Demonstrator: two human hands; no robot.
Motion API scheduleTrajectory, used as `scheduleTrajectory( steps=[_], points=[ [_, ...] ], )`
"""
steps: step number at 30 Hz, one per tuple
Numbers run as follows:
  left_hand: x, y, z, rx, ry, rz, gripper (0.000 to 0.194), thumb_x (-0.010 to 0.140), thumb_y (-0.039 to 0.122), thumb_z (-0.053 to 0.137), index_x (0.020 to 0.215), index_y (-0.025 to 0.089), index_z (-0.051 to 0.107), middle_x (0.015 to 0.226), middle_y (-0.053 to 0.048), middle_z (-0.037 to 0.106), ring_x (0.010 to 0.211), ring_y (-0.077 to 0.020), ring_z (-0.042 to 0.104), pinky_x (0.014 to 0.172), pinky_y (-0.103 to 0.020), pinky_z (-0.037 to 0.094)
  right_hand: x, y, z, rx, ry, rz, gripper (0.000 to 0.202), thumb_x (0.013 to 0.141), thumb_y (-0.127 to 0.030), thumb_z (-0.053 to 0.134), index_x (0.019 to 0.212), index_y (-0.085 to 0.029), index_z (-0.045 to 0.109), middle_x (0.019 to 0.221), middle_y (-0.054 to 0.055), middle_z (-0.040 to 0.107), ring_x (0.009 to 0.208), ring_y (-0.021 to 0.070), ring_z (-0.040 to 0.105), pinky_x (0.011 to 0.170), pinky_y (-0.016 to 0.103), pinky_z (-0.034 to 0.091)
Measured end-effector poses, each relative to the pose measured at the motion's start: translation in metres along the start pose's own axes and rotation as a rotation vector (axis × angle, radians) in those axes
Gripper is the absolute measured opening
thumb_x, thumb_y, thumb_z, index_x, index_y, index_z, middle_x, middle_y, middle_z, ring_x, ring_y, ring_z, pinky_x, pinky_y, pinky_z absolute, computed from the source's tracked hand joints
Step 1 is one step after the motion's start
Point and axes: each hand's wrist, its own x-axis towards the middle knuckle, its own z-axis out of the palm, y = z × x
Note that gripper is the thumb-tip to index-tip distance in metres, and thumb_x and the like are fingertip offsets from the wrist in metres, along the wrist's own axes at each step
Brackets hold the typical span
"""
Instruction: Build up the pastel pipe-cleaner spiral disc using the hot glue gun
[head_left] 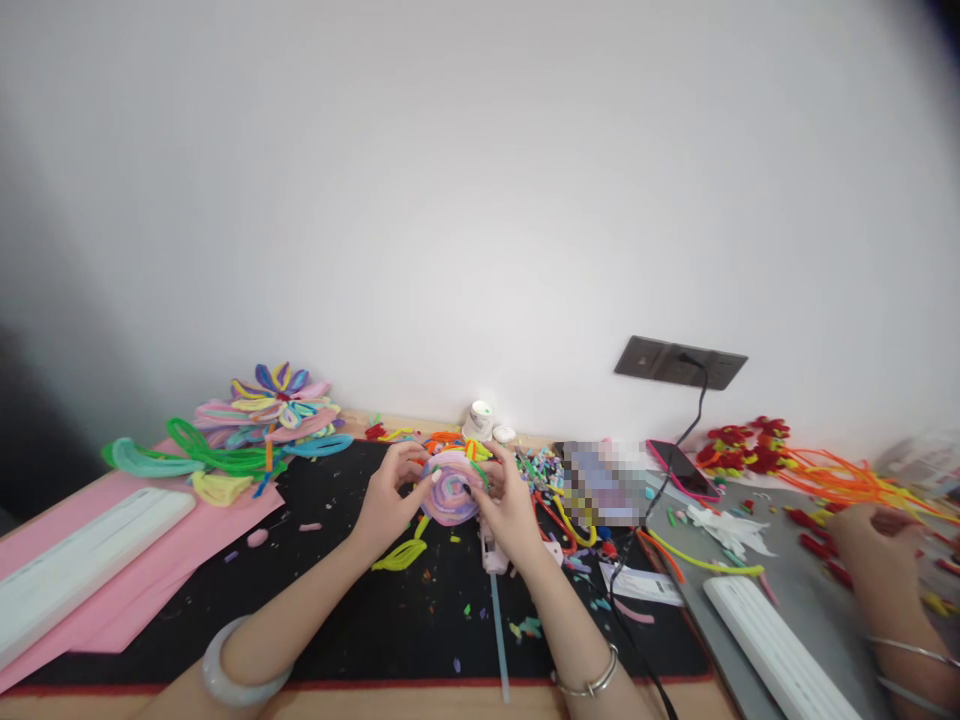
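Observation:
Between my two hands is a round spiral disc (452,508) coiled from pink and purple pipe cleaners. My left hand (391,497) grips its left edge between thumb and fingers. On the opposite edge, my right hand (508,503) pinches the disc, with a bit of green showing by the fingertips. Under my right hand lies a pale pink glue gun (493,553), partly hidden, with a translucent glue stick (500,635) pointing towards me. A yellow-green looped pipe-cleaner piece (401,555) rests on the black mat (322,620) below the disc.
A multicoloured pipe-cleaner flower (281,400) lies at left beside a long white case (97,560). Scraps (540,470), a phone (684,470) and a black cable (622,600) are to the right. Another person's hand (874,545) works at the far right.

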Motion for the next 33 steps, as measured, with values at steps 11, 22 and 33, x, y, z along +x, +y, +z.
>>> scheduleTrajectory(
  steps=[11, 22, 33],
  points=[
    [0.002, -0.007, 0.001, 0.031, -0.156, -0.046, 0.02, 0.08, 0.027, 0.064, 0.098, 0.019, 0.065, 0.095, -0.005, 0.071, 0.091, -0.021, 0.067, 0.084, -0.033, 0.053, 0.002, -0.013, -0.008, 0.083, -0.119, 0.049, 0.051, 0.077, -0.011, 0.057, 0.126, -0.023, 0.05, 0.101, 0.004, 0.069, 0.093, 0.0184, 0.067, 0.075, 0.028, 0.055],
    [0.003, -0.005, -0.001, 0.08, -0.009, -0.08, 0.028, 0.079, 0.029, 0.066, 0.105, 0.021, 0.061, 0.098, -0.004, 0.073, 0.09, -0.0215, 0.069, 0.081, -0.033, 0.053, -0.024, -0.013, -0.085, -0.483, -0.421, 0.256, 0.042, 0.061, -0.004, 0.064, 0.099, -0.021, 0.068, 0.073, -0.002, 0.064, 0.063, 0.0146, 0.056, 0.056, 0.022, 0.04],
    [0.002, 0.0, -0.001, 0.167, -0.024, -0.065, 0.024, 0.086, 0.035, 0.059, 0.104, 0.021, 0.062, 0.101, -0.004, 0.071, 0.091, -0.0204, 0.067, 0.081, -0.031, 0.052, -0.028, -0.012, -0.086, -0.411, -0.218, 0.249, 0.032, 0.063, -0.01, 0.055, 0.093, -0.017, 0.064, 0.085, 0.003, 0.067, 0.075, 0.019, 0.06, 0.068, 0.027, 0.045]
  ],
)
